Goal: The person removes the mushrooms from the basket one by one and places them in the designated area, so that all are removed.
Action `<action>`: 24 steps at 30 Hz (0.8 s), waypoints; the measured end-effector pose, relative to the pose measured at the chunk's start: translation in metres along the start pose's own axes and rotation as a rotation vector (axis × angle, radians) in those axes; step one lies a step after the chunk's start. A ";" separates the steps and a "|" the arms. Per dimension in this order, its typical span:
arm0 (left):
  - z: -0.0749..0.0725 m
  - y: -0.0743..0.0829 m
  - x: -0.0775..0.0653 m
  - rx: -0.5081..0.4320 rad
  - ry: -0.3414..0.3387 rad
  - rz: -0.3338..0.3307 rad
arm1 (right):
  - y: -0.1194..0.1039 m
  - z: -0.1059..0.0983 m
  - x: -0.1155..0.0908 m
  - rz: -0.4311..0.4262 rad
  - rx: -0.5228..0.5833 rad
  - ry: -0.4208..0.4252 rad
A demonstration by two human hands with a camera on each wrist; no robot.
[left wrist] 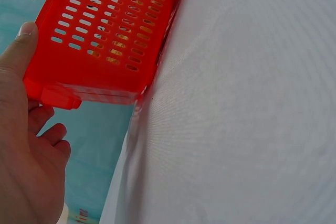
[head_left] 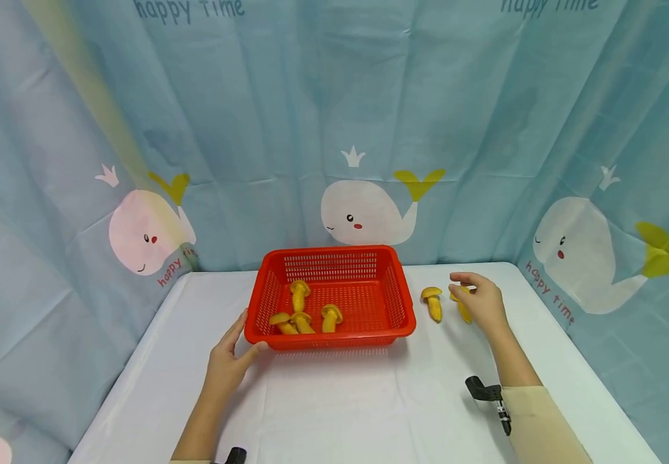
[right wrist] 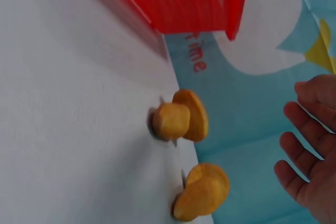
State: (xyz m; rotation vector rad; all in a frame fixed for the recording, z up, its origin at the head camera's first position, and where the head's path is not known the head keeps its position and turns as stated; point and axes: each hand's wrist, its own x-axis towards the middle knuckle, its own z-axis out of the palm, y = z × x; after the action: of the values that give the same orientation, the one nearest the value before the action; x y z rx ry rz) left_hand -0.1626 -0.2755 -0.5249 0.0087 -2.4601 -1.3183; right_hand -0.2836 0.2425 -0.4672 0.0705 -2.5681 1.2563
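Observation:
A red plastic basket (head_left: 363, 338) with slotted walls stands on the white table, with several yellow mushrooms (head_left: 300, 296) in its left part. My left hand (head_left: 227, 366) holds the basket's near left corner, thumb over the rim and fingers below it, as the left wrist view shows. To the right of the basket lie two more yellow mushrooms, the nearer one (head_left: 433, 305) and one farther right (head_left: 465, 313). Over that farther one hovers my right hand (head_left: 485, 308), partly hiding it. In the right wrist view its fingers (right wrist: 299, 153) are spread, apart from both mushrooms.
The white-covered table (head_left: 334, 406) ends at a light blue curtain (head_left: 288, 129) with printed whales, which hangs behind it and along both sides. A black wrist camera mount (head_left: 485, 390) sits on the right forearm.

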 end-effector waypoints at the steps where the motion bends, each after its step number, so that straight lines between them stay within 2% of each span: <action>1: 0.000 0.000 0.000 0.004 0.000 0.001 | -0.003 0.001 -0.001 -0.005 0.005 -0.007; 12: 0.000 -0.001 0.000 -0.003 -0.001 -0.005 | -0.034 0.013 -0.015 -0.112 0.049 -0.019; 21: -0.001 0.000 0.000 -0.001 -0.002 -0.006 | -0.059 0.028 -0.028 -0.157 0.118 -0.059; 24: 0.000 -0.001 0.001 0.006 0.001 -0.003 | -0.066 0.034 -0.030 -0.148 0.123 -0.068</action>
State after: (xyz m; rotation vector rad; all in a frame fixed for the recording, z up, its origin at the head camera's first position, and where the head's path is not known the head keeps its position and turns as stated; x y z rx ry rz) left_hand -0.1640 -0.2767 -0.5254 0.0149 -2.4649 -1.3115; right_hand -0.2513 0.1726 -0.4441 0.3281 -2.4865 1.3752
